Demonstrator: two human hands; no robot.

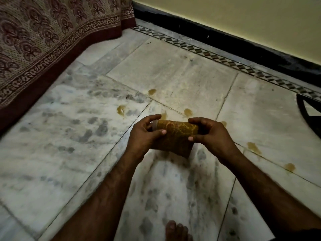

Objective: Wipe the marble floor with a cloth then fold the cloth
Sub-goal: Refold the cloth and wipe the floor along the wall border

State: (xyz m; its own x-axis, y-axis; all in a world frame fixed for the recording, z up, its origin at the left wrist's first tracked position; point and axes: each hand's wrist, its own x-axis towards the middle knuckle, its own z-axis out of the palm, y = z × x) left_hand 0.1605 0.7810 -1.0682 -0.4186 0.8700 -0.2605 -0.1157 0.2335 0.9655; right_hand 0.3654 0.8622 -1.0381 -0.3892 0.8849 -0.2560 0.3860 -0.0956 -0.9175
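Clearly the cloth [175, 134] is in the air, above the marble floor [69, 136] and not touching it, in front of the person; both hands hold it. The left hand [144, 134] grips its left end, with the thumb on the near face and the fingers curled over the top; the right hand [210, 134] pinches its right end in the same way. It is a brown-yellow patterned cloth, folded into a thick band; its long axis runs across the view from 1 hand to the other, and a lower corner hangs down toward the floor.

I judge it soft, light and limp; it will sag wherever it is not supported, so the best hold is at the 2 ends or corners, and flat under the palm for the wiping. It does not look slippery or fragile.

Several yellowish stains [186, 112] lie on the marble just beyond the hands, so the wiping seems not yet done. A patterned bed cover [43, 40] hangs at the left.
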